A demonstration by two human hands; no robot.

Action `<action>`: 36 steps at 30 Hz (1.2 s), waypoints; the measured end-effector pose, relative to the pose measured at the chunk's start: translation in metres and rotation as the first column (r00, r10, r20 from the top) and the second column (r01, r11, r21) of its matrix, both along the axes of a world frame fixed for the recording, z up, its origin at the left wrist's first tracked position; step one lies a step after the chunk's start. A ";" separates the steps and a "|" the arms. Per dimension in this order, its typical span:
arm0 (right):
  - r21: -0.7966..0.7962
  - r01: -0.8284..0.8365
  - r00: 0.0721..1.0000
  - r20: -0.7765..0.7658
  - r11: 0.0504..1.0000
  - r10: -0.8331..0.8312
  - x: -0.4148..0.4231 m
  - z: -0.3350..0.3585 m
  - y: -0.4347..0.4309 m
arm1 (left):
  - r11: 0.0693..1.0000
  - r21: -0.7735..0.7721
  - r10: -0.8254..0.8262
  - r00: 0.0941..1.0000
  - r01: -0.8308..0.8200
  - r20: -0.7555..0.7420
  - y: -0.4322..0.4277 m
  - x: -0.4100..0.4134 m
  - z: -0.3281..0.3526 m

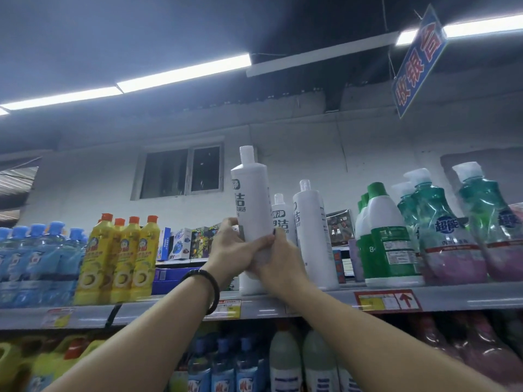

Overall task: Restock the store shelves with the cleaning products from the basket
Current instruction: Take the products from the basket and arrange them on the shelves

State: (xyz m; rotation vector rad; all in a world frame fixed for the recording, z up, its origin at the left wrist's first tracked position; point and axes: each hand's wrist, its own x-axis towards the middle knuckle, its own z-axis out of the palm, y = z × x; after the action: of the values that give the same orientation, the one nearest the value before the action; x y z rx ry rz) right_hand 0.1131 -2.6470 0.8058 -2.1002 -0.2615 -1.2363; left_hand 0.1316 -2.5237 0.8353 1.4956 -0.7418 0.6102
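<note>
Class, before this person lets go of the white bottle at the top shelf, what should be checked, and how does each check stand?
1. Grip: left hand and right hand both hold the white bottle: ok.
2. The cap is on: ok.
3. The matching white bottles stand just right of it: ok.
4. The label faces out: not ok, turned left.
5. Base seated on the shelf: cannot tell, hands hide it.

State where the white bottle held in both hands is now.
Head view, centre: the white bottle, gripped by left hand and right hand, is at the upper shelf, between yellow bottles leftward and matching white bottles rightward.
</note>
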 end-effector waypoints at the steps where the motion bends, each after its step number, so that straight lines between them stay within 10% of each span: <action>1: -0.024 0.023 1.000 -0.017 0.999 -0.024 0.005 0.001 -0.003 | 1.000 0.007 -0.011 1.000 0.011 -0.005 -0.002 0.007 0.000; 20: -0.182 0.096 0.959 -0.245 0.979 -0.140 0.031 -0.010 -0.002 | 0.999 0.037 -0.029 0.982 0.036 -0.185 0.010 0.055 -0.022; 36: -0.312 0.056 0.944 -0.292 0.948 -0.152 -0.037 -0.010 -0.010 | 0.759 0.402 0.489 0.856 -0.512 0.167 0.013 0.001 -0.045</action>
State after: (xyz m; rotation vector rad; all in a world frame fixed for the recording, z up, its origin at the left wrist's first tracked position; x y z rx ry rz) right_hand 0.0763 -2.6574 0.7960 -2.5664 -0.2053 -0.9455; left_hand 0.1330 -2.5111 0.7907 2.1372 -0.5263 0.9339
